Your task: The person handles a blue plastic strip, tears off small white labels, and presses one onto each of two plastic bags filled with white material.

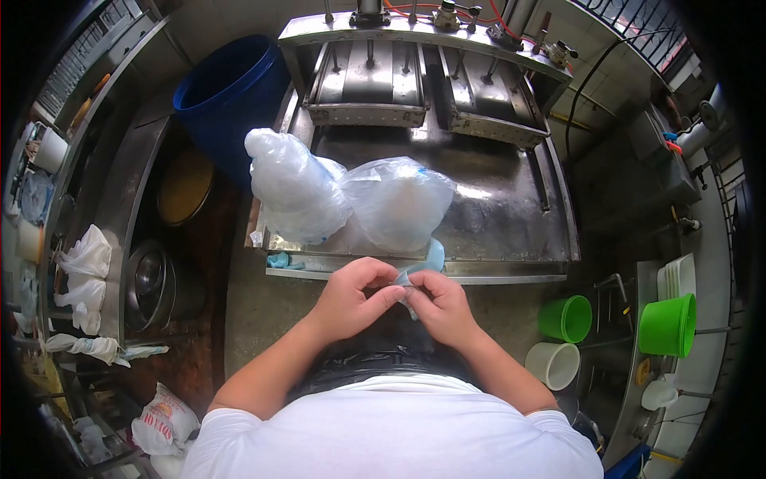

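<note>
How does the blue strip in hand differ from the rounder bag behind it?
The blue strip is narrow; the rounder bag is far bulkier. The left hand and right hand hold the strip; the bag rests on the metal table. The strip looks pale blue, the bag whitish. Both look soft.

The plastic strip [436, 254] is pale blue, the bags [403, 203] cloudy white. Far left, a barrel [222, 132] shows deep blue; at right, two buckets [669, 326] are bright green. Near left, a sack [165, 423] is white (with red lettering), like the shirt [391, 431].
</note>
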Demonstrator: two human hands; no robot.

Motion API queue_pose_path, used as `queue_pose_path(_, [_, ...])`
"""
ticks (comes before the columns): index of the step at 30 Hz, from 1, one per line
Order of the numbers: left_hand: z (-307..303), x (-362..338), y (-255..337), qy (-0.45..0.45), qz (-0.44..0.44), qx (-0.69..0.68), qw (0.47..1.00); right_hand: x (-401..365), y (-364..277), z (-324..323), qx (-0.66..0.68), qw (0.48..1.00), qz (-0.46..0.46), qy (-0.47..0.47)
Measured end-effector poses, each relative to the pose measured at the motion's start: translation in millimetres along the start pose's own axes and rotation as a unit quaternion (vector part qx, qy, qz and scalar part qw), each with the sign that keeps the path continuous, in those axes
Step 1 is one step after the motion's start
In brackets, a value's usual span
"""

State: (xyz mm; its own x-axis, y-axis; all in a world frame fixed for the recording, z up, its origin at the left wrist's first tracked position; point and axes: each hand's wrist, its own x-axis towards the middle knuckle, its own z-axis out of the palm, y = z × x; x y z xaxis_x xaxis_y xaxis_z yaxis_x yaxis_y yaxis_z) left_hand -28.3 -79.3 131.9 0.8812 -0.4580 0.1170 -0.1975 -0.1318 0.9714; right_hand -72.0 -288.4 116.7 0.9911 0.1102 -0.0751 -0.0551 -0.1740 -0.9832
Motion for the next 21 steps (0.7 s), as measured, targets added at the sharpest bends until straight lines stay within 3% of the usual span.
queue_pose_path(4, [-9.8, 5.4, -13.1, 0.004, -0.003, 0.105, 0.994, 1.6, -0.5, 1.4, -0.009, 1.0, 0.004, 0.005])
queue_pose_path(6, [-14.9, 8.3, -24.6, 0.036, -0.115, -0.018, 0.993, 2.3, -2.3, 0.4, -0.023, 1.0, -0.002, 0.006])
queue_pose_path(7, [-14.4, 8.2, -25.3, 0.035, -0.114, -0.018, 0.993, 2.3, -2.4, 0.0, -0.023, 1.0, -0.002, 0.007])
queue_pose_path(9, [-13.1, 8.1, -19.8, 0.027, -0.076, -0.068, 0.994, 2.2, -2.4, -0.5, -0.018, 1.0, 0.006, 0.005])
queue_pose_path(11, [-10.2, 8.5, -5.3, -0.022, 0.006, 0.06, 0.998, 1.5, -1.2, -1.0, -0.011, 1.0, 0.007, 0.002])
queue_pose_path(14, [-7.6, 9.0, -13.1, -0.049, 0.007, 0.094, 0.994, 1.8, 2.4, -0.3, -0.011, 1.0, -0.005, 0.002])
queue_pose_path(16, [-9.6, 11.4, -15.3, -0.048, -0.119, -0.028, 0.991, 0.9, 2.2, -2.0, -0.018, 1.0, -0.017, 0.008])
queue_pose_path(21, [-13.3, 13.6, -16.2, -0.021, -0.14, -0.111, 0.984, -2.1, 0.2, -5.2, -0.018, 1.0, -0.008, 0.004])
